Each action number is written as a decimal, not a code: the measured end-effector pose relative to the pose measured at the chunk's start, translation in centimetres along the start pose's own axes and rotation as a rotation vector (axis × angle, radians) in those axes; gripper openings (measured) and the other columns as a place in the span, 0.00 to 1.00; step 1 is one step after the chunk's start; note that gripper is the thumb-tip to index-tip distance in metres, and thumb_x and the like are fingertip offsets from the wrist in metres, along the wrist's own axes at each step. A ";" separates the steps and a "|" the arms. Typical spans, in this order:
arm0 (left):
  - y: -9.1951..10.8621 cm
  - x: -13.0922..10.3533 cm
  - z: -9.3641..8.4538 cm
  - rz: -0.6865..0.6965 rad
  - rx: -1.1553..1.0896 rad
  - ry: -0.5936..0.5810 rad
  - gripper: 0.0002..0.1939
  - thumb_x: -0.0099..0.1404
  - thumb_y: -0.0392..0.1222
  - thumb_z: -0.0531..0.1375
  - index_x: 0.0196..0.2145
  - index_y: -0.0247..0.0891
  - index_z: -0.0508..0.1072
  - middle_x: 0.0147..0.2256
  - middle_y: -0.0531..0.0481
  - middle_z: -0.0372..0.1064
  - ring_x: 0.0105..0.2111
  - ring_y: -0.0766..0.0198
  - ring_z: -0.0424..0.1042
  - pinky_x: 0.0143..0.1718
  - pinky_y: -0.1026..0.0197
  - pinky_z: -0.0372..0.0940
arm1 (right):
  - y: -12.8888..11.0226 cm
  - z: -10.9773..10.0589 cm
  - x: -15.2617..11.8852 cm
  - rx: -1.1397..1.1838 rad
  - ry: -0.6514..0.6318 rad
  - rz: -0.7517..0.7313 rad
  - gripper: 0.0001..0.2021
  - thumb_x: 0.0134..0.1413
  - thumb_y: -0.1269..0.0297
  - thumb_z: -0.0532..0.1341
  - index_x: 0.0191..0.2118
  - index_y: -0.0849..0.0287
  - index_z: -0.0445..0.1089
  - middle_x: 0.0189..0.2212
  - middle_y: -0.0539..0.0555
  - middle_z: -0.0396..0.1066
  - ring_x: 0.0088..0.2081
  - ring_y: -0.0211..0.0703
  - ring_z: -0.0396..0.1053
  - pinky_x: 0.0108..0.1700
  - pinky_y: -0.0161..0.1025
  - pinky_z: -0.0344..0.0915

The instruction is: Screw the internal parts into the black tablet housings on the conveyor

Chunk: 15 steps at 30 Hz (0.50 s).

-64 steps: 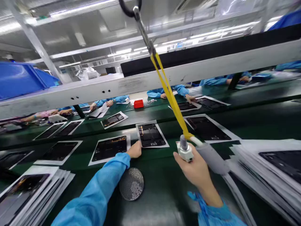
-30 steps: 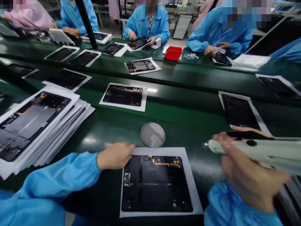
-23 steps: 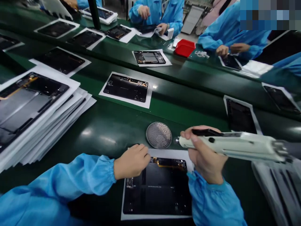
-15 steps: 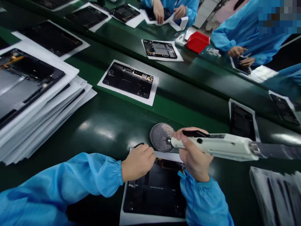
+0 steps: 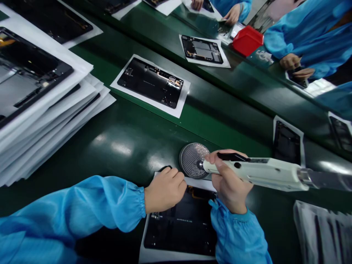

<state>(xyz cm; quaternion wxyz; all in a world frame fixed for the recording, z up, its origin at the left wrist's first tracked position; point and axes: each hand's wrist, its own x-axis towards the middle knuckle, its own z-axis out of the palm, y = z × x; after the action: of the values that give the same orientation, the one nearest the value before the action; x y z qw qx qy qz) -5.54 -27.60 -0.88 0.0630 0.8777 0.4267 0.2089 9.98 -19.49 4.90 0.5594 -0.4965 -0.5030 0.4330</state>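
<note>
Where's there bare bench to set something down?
Widest bare patch: between the left paper stack, left sleeve and round dish. A smaller one lies below the white tool, between right sleeve and right stack. Crowded around the dish and near tablet, where the left hand, right hand and tool gather.

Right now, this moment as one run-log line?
left hand: curled over black panel, grip unclear | right hand: holding pale handheld tool, tip at round dish | also: red bin, paper stack
</note>
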 end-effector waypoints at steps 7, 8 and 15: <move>0.0 0.1 0.2 0.001 -0.024 -0.038 0.13 0.70 0.31 0.47 0.32 0.34 0.69 0.30 0.44 0.61 0.31 0.56 0.60 0.30 0.55 0.56 | 0.2 0.2 -0.1 -0.023 -0.029 -0.007 0.09 0.45 0.67 0.68 0.35 0.58 0.70 0.26 0.50 0.71 0.29 0.42 0.70 0.40 0.48 0.70; 0.0 0.1 0.2 0.003 -0.026 -0.036 0.13 0.70 0.31 0.47 0.32 0.34 0.69 0.30 0.44 0.61 0.31 0.56 0.60 0.30 0.55 0.56 | 0.2 0.2 -0.1 -0.019 -0.034 -0.010 0.10 0.45 0.67 0.68 0.35 0.58 0.70 0.26 0.50 0.71 0.29 0.42 0.70 0.40 0.48 0.70; 0.0 0.0 -0.4 0.032 -0.045 -0.114 0.11 0.71 0.31 0.48 0.33 0.33 0.69 0.32 0.43 0.63 0.33 0.56 0.61 0.32 0.55 0.57 | -2.9 -1.3 -0.8 0.071 -0.051 -0.116 0.11 0.45 0.71 0.65 0.38 0.56 0.74 0.25 0.50 0.70 0.29 0.43 0.69 0.37 0.49 0.70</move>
<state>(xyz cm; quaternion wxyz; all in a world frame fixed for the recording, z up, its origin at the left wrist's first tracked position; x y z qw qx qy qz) -5.71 -27.67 -0.53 0.1036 0.8932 0.4035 0.1691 11.12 -20.77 7.68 0.5877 -0.4352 -0.5295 0.4300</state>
